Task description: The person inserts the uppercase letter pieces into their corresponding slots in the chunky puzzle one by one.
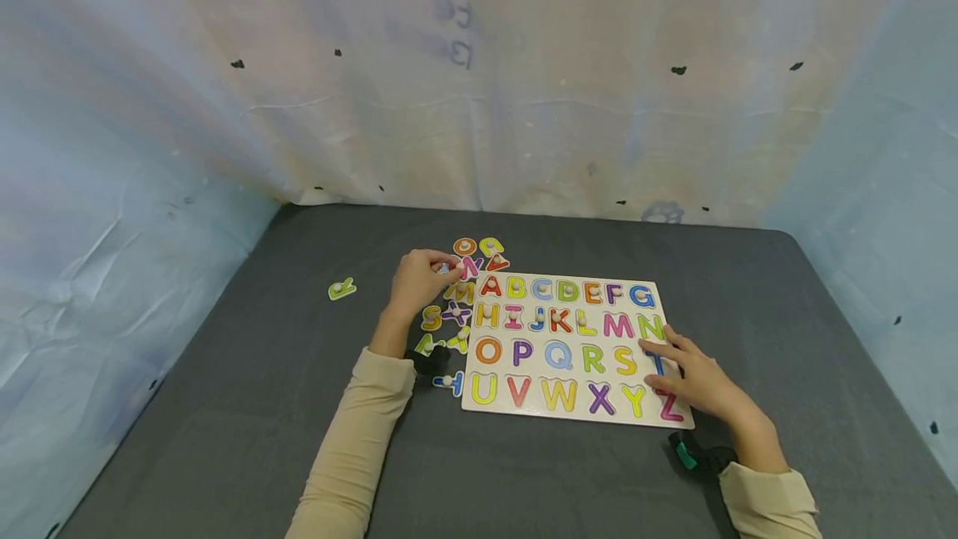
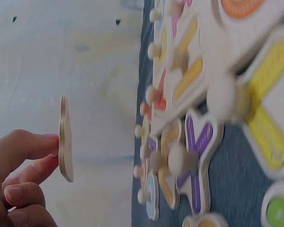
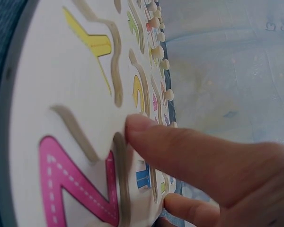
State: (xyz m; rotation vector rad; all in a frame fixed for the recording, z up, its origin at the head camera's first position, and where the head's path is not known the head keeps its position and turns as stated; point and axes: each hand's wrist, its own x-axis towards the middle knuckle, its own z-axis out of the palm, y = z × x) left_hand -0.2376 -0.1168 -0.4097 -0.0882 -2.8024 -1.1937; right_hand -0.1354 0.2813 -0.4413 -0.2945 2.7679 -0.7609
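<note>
My left hand [image 1: 421,281] is over the pile of loose letters left of the puzzle board [image 1: 539,416]. Its thumb and fingers pinch a thin wooden letter piece [image 2: 66,146], seen edge-on in the left wrist view, its printed face hidden. By those fingertips in the head view shows a magenta letter [image 1: 470,268]; I cannot tell whether it is the held one. My right hand [image 1: 699,379] rests on the board's right edge, fingers spread over the T and Z slots. Knobbed letters fill the A to E slots and several in the second row; the lower two rows show bare printed recesses.
Loose letters lie along the board's left side, among them a purple X [image 1: 456,314], an orange S [image 1: 431,318] and a blue T [image 1: 451,383]. A green letter [image 1: 342,289] lies apart at far left. Hanging sheets [image 1: 479,106] enclose the dark table [image 1: 247,439].
</note>
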